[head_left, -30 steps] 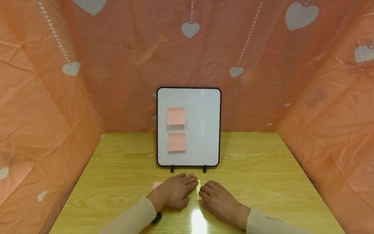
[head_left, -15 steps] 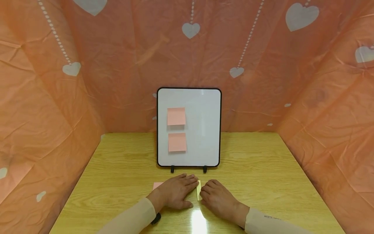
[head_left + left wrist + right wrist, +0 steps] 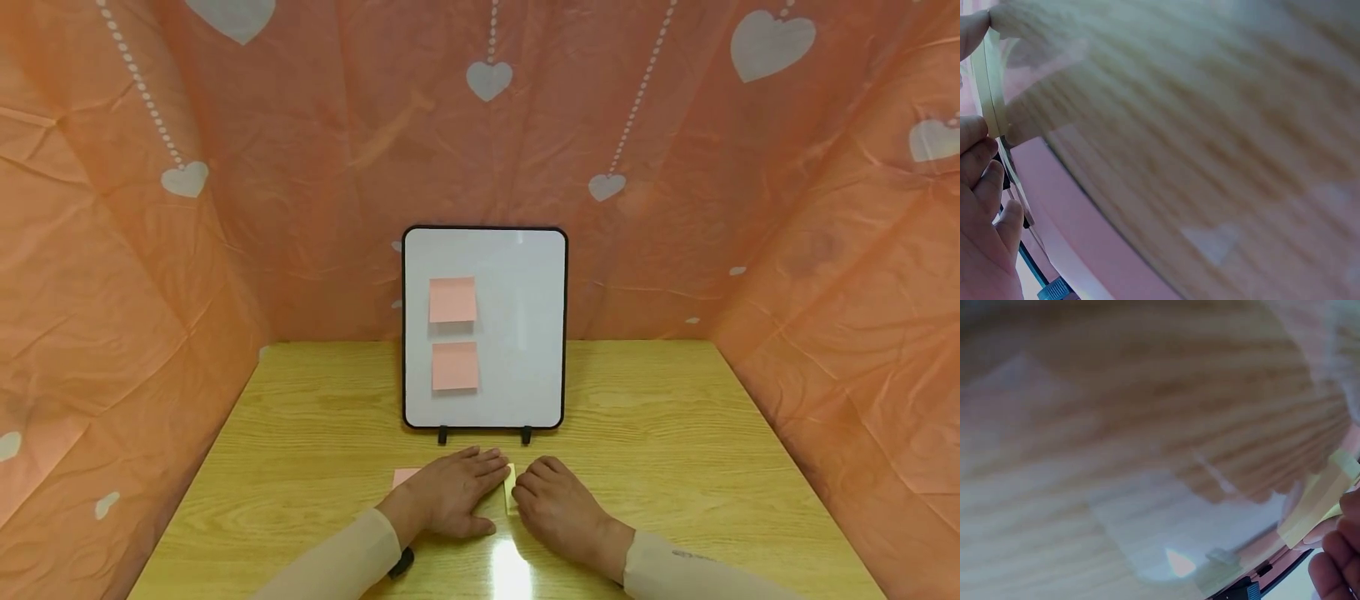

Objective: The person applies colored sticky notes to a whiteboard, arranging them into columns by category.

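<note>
A yellow sticky note pad (image 3: 511, 490) lies on the table between the two hands, partly covered by them. My left hand (image 3: 457, 492) lies flat, fingers straight, their tips resting on the pad's left side. The fingers of my right hand (image 3: 562, 512) are curled and pinch the pad's right edge, seemingly the top note. In the right wrist view the yellow pad (image 3: 1316, 503) shows beside the curled fingers (image 3: 1338, 556). A pink sticky pad (image 3: 405, 475) sits under or behind my left wrist; more of this pink pad (image 3: 1072, 219) appears in the left wrist view.
Behind the hands a black-rimmed whiteboard (image 3: 521, 333) stands on small black feet. Two pink sticky notes, an upper one (image 3: 452, 300) and a lower one (image 3: 454, 366), are stuck on its left half. A small black object (image 3: 402, 562) lies beside the left sleeve.
The left thumb has spread slightly outward to the right. The right hand has shifted only a little at the pad's edge; the board and its notes stay as they were.
</note>
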